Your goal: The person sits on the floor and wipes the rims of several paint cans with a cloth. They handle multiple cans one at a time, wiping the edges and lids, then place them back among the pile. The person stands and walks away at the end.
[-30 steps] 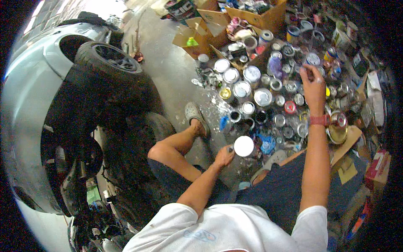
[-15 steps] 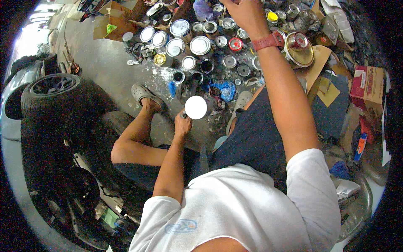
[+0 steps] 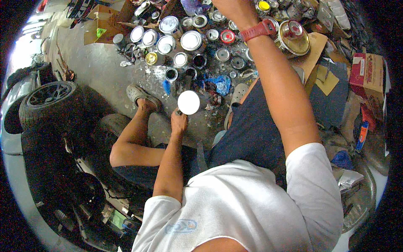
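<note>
My left hand (image 3: 179, 122) is closed on a round white-topped object (image 3: 188, 102), held level above the floor between my feet. A small dark part shows beside my fingers; the object's sides are hidden beneath its bright white top. My right arm stretches far forward over the crowd of paint cans (image 3: 191, 40). My right hand (image 3: 237, 11), above a red wristwatch (image 3: 257, 30), is cut off by the upper edge, so its fingers are out of sight. Near it are a red-rimmed can (image 3: 227, 36) and a large gold-lidded can (image 3: 294, 38) with a smaller can on top.
Open cans with dark insides (image 3: 171, 74) and a crumpled blue rag (image 3: 223, 85) lie ahead of my feet. A car wheel (image 3: 50, 94) and dark car parts are at left. At right are a red and tan carton (image 3: 366, 80) and cardboard (image 3: 317, 46).
The whole view has shifted slightly, so the cans and both arms appear a little higher and further left. My left hand still grips the white-topped object; my right arm stays stretched out.
</note>
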Action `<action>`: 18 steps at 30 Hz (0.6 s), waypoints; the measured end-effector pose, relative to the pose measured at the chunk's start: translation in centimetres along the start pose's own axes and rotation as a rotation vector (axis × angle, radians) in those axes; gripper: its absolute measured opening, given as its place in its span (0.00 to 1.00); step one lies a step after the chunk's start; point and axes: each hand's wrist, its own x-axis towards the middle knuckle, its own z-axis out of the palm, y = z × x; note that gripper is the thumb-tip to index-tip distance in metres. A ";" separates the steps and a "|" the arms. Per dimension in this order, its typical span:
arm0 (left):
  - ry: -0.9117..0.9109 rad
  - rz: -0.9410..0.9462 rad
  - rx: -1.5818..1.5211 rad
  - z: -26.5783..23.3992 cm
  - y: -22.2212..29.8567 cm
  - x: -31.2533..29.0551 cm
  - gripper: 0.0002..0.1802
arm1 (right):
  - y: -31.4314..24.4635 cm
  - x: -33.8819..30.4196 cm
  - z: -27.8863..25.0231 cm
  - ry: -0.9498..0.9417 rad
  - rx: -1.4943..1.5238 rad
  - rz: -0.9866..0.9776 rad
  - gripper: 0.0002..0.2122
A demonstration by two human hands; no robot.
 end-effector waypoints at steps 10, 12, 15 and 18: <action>0.032 -0.040 0.153 0.7 -2.3 0.5 0.34 | -0.1 -0.2 0.1 -0.028 -0.009 0.012 0.14; 0.069 0.043 0.250 0.5 -1.8 0.3 0.31 | -0.2 -0.2 0.0 -0.047 -0.002 0.019 0.14; 0.012 0.017 -0.093 -0.1 -0.4 0.1 0.27 | -0.2 -0.2 -0.1 -0.052 0.011 0.030 0.14; 0.005 0.023 -0.023 -0.3 0.8 -0.2 0.24 | -0.1 -0.2 0.0 -0.037 0.028 0.022 0.15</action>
